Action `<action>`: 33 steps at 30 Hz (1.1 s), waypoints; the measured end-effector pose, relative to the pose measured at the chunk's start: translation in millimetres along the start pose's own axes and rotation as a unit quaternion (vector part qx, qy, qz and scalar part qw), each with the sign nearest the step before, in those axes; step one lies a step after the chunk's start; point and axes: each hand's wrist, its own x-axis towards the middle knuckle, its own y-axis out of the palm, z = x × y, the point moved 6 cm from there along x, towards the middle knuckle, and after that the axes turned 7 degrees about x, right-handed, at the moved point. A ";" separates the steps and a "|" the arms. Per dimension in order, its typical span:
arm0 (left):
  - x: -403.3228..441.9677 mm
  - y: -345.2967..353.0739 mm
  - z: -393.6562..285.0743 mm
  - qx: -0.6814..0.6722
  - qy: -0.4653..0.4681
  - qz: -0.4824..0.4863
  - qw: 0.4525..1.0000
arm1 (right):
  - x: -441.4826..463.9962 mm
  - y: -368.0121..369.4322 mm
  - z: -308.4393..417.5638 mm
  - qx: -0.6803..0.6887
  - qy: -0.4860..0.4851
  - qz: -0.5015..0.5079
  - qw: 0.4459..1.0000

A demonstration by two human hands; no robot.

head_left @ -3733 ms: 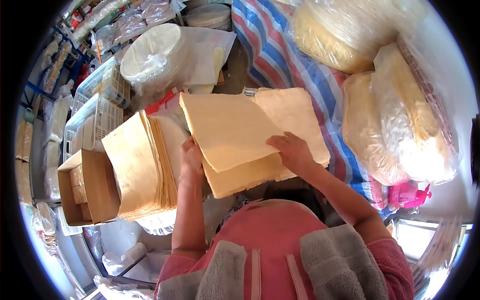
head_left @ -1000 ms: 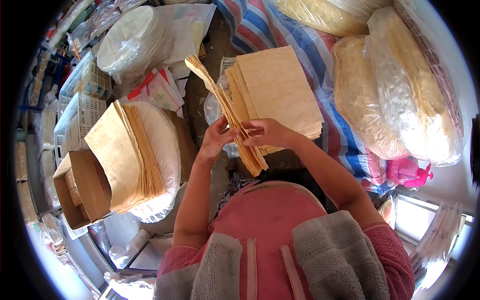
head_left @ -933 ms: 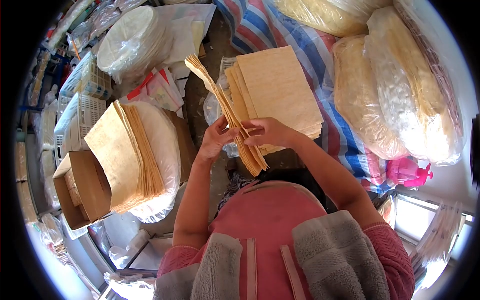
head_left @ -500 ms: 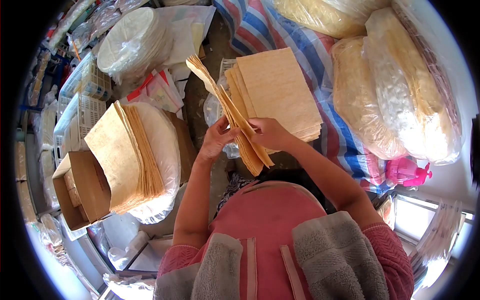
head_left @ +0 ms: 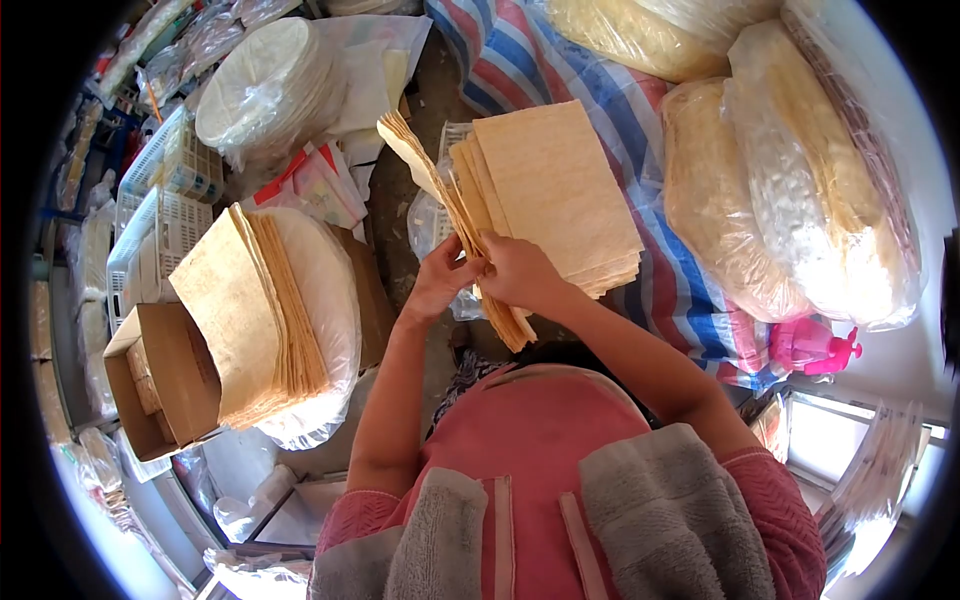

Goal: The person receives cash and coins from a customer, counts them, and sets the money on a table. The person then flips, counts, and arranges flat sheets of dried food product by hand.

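Note:
A thin bundle of tan, paper-like sheets stands on edge between my two hands, seen nearly edge-on. My left hand is closed on the bundle's left face. Opposite it, my right hand presses on the right face, fingers near the edge of the sheets. Just beyond my right hand lies a stack of the same square tan sheets, its layers slightly fanned at the left side. Another pile of tan sheets leans at the left, on a plastic-wrapped round white stack.
An open cardboard box and white plastic baskets stand at the left. Behind them sits a wrapped round stack. Striped sheeting runs along the right, with bagged tan bundles and a pink spray bottle.
My right hand has moved slightly left, closer to my left hand. The sheet that stood apart on the bundle's right side now lies against the others.

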 end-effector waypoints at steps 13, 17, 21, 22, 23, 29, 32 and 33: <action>-0.5 -4.3 0.3 0.034 0.001 -0.019 0.999 | 3.8 9.8 -10.2 -0.060 -0.020 -0.086 0.994; 12.5 -10.8 13.8 0.078 -0.015 -0.050 0.996 | 5.7 12.6 -2.4 -0.084 -0.027 -0.077 0.993; 6.9 -7.4 -10.3 0.188 -0.014 -0.132 0.973 | 5.1 14.4 -2.2 -0.072 -0.051 -0.088 0.992; 9.4 -9.5 -4.8 0.204 0.005 -0.140 0.969 | 5.4 14.6 -4.0 -0.076 -0.050 -0.089 0.992; 11.1 -10.9 -2.9 0.221 0.024 -0.148 0.964 | 5.8 14.5 -5.6 -0.079 -0.051 -0.090 0.991; -1.0 -7.4 -16.1 0.231 0.045 -0.139 0.962 | 2.9 15.2 -5.0 -0.077 -0.067 -0.099 0.990; 0.6 -7.9 -8.1 0.101 0.042 -0.101 0.989 | 2.1 10.1 -1.9 -0.083 -0.072 -0.104 0.988; -0.3 -7.7 -7.5 0.086 0.022 -0.104 0.991 | 1.6 10.1 -2.0 -0.080 -0.064 -0.099 0.990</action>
